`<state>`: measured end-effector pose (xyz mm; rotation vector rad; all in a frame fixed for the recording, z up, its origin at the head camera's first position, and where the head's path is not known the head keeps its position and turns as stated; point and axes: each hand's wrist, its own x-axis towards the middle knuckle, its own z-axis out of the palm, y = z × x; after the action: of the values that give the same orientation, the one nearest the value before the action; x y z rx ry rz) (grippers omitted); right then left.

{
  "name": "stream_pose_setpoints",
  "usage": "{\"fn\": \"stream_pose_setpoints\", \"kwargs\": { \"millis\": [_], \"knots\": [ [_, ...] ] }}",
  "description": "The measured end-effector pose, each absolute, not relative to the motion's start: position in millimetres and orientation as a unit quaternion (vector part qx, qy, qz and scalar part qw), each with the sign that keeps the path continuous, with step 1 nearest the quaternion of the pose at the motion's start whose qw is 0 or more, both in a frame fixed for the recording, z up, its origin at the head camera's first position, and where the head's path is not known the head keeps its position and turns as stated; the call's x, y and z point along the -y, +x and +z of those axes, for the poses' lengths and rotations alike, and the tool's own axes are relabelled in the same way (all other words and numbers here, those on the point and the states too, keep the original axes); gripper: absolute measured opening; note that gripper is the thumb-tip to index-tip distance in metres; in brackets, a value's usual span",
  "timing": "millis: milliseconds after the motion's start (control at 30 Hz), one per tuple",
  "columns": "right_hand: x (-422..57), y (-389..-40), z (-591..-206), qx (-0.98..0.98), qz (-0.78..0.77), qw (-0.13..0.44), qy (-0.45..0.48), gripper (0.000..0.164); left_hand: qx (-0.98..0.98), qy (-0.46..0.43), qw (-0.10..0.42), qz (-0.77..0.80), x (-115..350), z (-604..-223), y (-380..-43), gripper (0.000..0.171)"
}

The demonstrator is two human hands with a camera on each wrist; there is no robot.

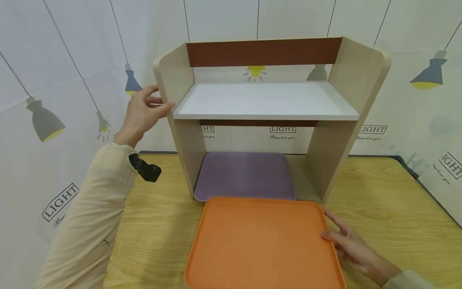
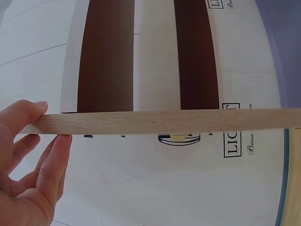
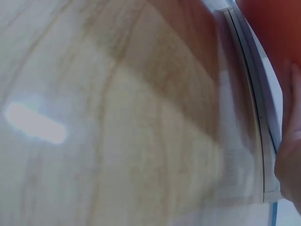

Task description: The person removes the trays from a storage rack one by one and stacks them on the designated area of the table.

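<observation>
A two-tier wooden shelf (image 1: pixel 267 117) with pale side panels and a white upper board stands on the table. My left hand (image 1: pixel 142 114) grips the front edge of its left panel; in the left wrist view the thumb is on one side of the panel (image 2: pixel 155 123) and the fingers on the other. An orange rectangular tray (image 1: pixel 263 245) is in front of the shelf, its far edge close to a purple tray (image 1: pixel 245 176) lying on the bottom tier. With the thumb on its rim, my right hand (image 1: pixel 355 249) holds the orange tray by the right edge.
The wood-grain table (image 1: pixel 393 200) extends to both sides of the shelf. Behind it hangs a white wall covering (image 1: pixel 90 24) printed with lamps and lettering. On my left wrist is a black band-like device (image 1: pixel 145 167).
</observation>
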<state>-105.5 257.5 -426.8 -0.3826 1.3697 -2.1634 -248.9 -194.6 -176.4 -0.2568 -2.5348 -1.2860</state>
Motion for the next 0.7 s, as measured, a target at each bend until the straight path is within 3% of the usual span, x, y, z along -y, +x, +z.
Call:
{"fn": "stream_pose_setpoints", "kwargs": {
  "millis": [133, 367, 700],
  "knots": [
    [-255.6, -105.5, -431.4, -0.494, -0.807, 0.288, -0.151, 0.069, 0.877, -0.092, 0.148, -0.447, 194.9, -175.2, -248.4, 0.057],
    [-251.7, -105.0, -438.1, -0.489, -0.808, 0.292, -0.153, 0.059, 0.878, -0.091, 0.147, -0.447, 194.5, -175.5, -249.0, 0.057],
    [-247.8, -105.5, -442.1, -0.503, -0.803, 0.278, -0.158, 0.059, 0.880, -0.090, 0.143, -0.445, 194.1, -176.7, -248.7, 0.058]
  ]
}}
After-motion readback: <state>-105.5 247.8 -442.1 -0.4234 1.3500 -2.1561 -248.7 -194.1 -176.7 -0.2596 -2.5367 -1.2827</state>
